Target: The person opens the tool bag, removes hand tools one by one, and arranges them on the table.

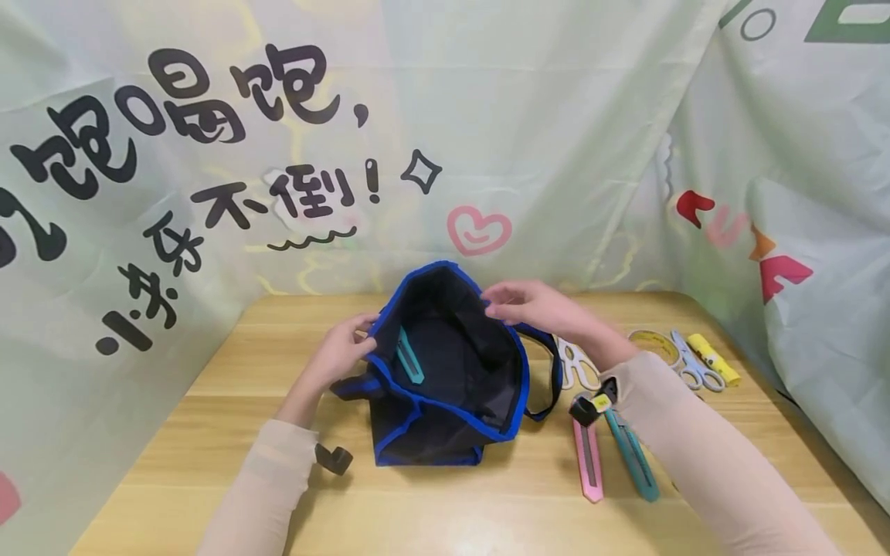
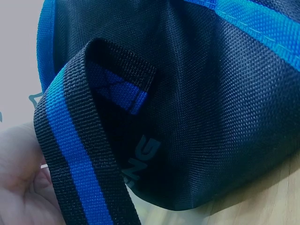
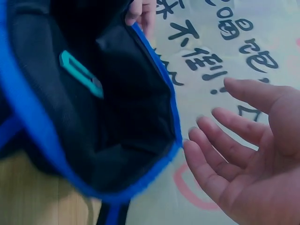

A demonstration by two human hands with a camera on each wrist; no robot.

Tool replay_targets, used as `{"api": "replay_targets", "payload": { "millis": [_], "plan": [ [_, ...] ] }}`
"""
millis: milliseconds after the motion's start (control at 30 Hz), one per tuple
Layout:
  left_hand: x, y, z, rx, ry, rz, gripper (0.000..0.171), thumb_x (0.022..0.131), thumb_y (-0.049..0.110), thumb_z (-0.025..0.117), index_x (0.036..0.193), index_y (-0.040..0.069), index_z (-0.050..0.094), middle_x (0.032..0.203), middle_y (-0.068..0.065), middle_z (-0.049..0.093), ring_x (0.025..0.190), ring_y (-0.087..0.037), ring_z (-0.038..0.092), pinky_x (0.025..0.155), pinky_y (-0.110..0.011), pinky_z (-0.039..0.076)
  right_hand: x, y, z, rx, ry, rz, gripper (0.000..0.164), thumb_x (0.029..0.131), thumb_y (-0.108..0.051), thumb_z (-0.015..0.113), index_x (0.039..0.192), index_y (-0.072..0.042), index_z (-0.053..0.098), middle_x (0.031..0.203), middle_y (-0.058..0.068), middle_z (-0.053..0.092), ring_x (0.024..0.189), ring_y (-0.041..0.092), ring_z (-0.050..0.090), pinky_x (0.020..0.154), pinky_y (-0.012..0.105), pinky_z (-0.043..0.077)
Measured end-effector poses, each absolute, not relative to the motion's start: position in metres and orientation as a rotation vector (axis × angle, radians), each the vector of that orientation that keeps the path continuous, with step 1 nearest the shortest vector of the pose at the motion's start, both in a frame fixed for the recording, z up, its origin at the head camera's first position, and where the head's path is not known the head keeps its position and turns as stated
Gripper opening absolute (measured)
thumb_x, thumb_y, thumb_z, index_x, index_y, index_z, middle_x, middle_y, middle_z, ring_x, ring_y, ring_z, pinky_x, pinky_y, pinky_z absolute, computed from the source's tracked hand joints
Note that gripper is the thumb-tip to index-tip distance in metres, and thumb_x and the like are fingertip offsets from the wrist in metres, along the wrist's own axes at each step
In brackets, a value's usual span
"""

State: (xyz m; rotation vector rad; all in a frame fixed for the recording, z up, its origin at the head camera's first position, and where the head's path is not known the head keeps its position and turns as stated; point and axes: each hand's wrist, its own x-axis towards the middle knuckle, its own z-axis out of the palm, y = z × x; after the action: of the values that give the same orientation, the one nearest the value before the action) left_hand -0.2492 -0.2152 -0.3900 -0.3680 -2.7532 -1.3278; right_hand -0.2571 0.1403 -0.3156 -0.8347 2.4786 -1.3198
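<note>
A black fabric bag (image 1: pixel 431 444) with blue edging stands on the table, its mouth wide and facing up. Inside it lies a teal utility knife (image 1: pixel 410 357), which also shows in the right wrist view against the black lining. My left hand (image 1: pixel 342 351) pinches the bag's left rim, thumb over the edge. In the left wrist view a black and blue strap (image 2: pixel 70 126) loops in front of that hand. Beside the right rim is my right hand (image 1: pixel 535 305), holding nothing. The right wrist view shows its fingers (image 3: pixel 204 173) spread and gently bent, fingertips right at the blue edge.
Right of the bag, a pink utility knife (image 1: pixel 589 459) and another teal utility knife (image 1: pixel 634 455) lie on the table (image 1: pixel 208 448). White-handled scissors (image 1: pixel 573 363), a tape roll (image 1: pixel 657 344), light blue scissors (image 1: pixel 690 363) and a yellow item (image 1: pixel 715 359) lie farther back.
</note>
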Motion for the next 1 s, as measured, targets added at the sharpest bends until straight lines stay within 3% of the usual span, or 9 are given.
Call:
{"api": "replay_targets", "payload": {
  "millis": [267, 467, 700, 867, 1000],
  "plan": [
    [-0.249, -0.215, -0.392, -0.376, -2.753, -1.315, 0.05, 0.093, 0.01, 0.057, 0.142, 0.005, 0.049, 0.125, -0.021, 0.058, 0.093, -0.029, 0.065, 0.07, -0.036, 0.057, -0.283, 0.09, -0.329, -0.799, 2.425, -1.387, 0.036, 0.095, -0.026, 0.063, 0.126, -0.007, 0.061, 0.121, 0.009, 0.063, 0.113, 0.033, 0.059, 0.094, 0.043, 0.051],
    [-0.247, -0.214, -0.391, -0.377, -2.754, -1.312, 0.049, 0.093, 0.009, 0.057, 0.142, 0.004, 0.049, 0.125, -0.021, 0.058, 0.093, -0.028, 0.065, 0.071, -0.036, 0.057, -0.298, 0.062, -0.342, -0.737, 2.399, -1.411, 0.036, 0.094, -0.026, 0.066, 0.123, -0.006, 0.063, 0.116, 0.008, 0.065, 0.103, 0.026, 0.062, 0.09, 0.039, 0.053],
    [-0.248, -0.216, -0.391, -0.392, -2.735, -1.342, 0.05, 0.092, 0.008, 0.057, 0.141, 0.003, 0.05, 0.122, -0.022, 0.058, 0.09, -0.028, 0.065, 0.072, -0.04, 0.058, -0.316, 0.036, -0.354, -0.705, 2.397, -1.369, 0.04, 0.092, -0.026, 0.068, 0.125, -0.003, 0.062, 0.115, 0.01, 0.064, 0.11, 0.038, 0.059, 0.089, 0.039, 0.054],
    [-0.249, -0.216, -0.393, -0.4, -2.742, -1.344, 0.05, 0.092, 0.009, 0.058, 0.141, 0.004, 0.05, 0.121, -0.021, 0.059, 0.089, -0.027, 0.066, 0.069, -0.037, 0.058, -0.326, 0.019, -0.368, -0.636, 2.403, -1.359, 0.033, 0.091, -0.022, 0.07, 0.117, -0.003, 0.065, 0.105, 0.016, 0.066, 0.095, 0.032, 0.062, 0.084, 0.037, 0.055],
    [-0.247, -0.217, -0.394, -0.407, -2.737, -1.373, 0.049, 0.092, 0.009, 0.058, 0.14, 0.004, 0.051, 0.12, -0.021, 0.059, 0.087, -0.026, 0.066, 0.068, -0.036, 0.058, -0.327, 0.007, -0.383, -0.614, 2.437, -1.329, 0.033, 0.089, -0.021, 0.072, 0.116, -0.003, 0.066, 0.102, 0.013, 0.066, 0.088, 0.028, 0.063, 0.08, 0.036, 0.056]
  ]
}}
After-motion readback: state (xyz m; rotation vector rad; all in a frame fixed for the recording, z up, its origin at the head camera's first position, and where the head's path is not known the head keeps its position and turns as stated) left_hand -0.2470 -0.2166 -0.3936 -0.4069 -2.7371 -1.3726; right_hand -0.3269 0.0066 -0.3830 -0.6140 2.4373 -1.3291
